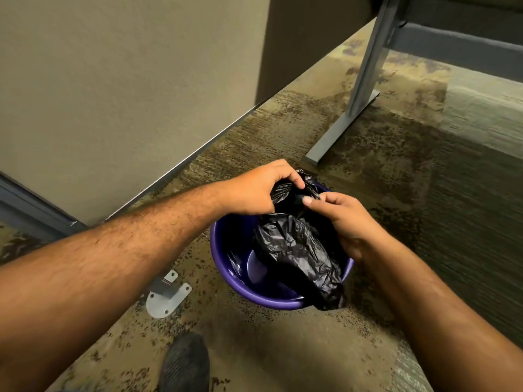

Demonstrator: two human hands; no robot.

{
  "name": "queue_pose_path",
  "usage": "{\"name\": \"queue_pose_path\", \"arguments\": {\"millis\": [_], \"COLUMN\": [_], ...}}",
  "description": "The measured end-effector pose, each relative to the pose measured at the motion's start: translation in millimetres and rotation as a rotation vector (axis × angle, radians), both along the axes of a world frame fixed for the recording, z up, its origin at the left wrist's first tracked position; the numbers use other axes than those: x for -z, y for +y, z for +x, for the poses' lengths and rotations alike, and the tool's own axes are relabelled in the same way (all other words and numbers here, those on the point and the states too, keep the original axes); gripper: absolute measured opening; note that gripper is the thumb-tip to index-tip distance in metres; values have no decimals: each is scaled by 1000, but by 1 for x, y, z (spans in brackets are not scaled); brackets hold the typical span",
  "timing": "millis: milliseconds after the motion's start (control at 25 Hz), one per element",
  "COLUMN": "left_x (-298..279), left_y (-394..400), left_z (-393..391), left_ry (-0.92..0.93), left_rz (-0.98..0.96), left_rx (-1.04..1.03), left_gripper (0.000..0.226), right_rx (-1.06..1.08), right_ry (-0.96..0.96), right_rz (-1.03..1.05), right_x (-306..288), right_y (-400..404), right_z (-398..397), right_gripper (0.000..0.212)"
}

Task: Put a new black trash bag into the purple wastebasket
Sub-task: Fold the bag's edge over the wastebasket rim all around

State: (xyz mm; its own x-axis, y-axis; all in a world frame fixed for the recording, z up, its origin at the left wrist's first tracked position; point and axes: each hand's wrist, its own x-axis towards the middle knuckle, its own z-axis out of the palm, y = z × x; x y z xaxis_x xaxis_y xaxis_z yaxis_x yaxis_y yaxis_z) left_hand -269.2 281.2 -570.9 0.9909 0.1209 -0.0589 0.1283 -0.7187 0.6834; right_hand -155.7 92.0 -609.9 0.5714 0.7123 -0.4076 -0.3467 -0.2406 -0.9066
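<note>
step: opening bag mouth | left hand (254,190) fist clamps bunched top of black trash bag (300,250) | right hand (342,219) pinches film just beside that clamp | bag body hangs below grips into purple wastebasket (226,267) | tip: part layers, then spread over rim

1. The crumpled black trash bag (297,250) fills the right half of the purple wastebasket (226,250); its left half lies open.
2. Partition wall (113,80) blocks ten o'clock.
3. Desk leg (365,66) stands at one o'clock.
</note>
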Motion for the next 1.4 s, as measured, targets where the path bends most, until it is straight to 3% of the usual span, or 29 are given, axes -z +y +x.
{"name": "queue_pose_path", "arguments": {"millis": [80, 200, 320, 400, 560, 640, 680, 720, 840, 920, 1080, 1200, 1280, 1400], "left_x": [4, 12, 15, 16, 19, 23, 25, 29, 42, 48, 43, 38, 37, 34], "left_y": [9, 26, 47, 58, 59, 58, 60, 61, 68, 70, 68, 64, 60, 47], "left_z": [-7, -17, -24, -24, -4, 8, 12, 13, 8, 1, -27, -56, -75, -100], "left_ry": [121, 334, 409, 350, 75, 53, 79, 132, 414, 557, 756, 812, 792, 779], "left_rz": [141, 356, 398, 319, 28, -48, -35, 18, 142, 74, -164, -290, -454, -606], "left_rx": [43, 9, -79, -212, -690, -810, -823, -796, -604, -496, -417, -457, -495, -476], "left_gripper": [72, 86, 77, 68, 50, 31, 19, 18, 47, 59, 78, 78, 74, 84], "right_rx": [113, 216, 234, 136, -130, -168, -204, -267, -454, -605, -811, -794, -697, -587], "right_ry": [-142, -509, -610, -679, -663, -682, -678, -646, -611, -640, -508, -517, -468, -522], "right_rz": [-48, -140, -154, -174, -330, -382, -397, -416, -568, -690, -724, -521, -418, -436], "right_x": [2, 6, 6, 3, 1, -2, -4, -5, -4, 3, 6, 5, 2, 3], "right_y": [0, 1, -1, -4, 4, 21, 32, 43, 68, 73, 47, 3, -34, -83], "right_z": [13, 30, 41, 49, 63, 72, 78, 84, 100, 107, 117, 116, 109, 90], "right_gripper": [27, 17, 13, 20, 38, 16, 5, 14, 18, 9, 29, 97, 123, 128]}}
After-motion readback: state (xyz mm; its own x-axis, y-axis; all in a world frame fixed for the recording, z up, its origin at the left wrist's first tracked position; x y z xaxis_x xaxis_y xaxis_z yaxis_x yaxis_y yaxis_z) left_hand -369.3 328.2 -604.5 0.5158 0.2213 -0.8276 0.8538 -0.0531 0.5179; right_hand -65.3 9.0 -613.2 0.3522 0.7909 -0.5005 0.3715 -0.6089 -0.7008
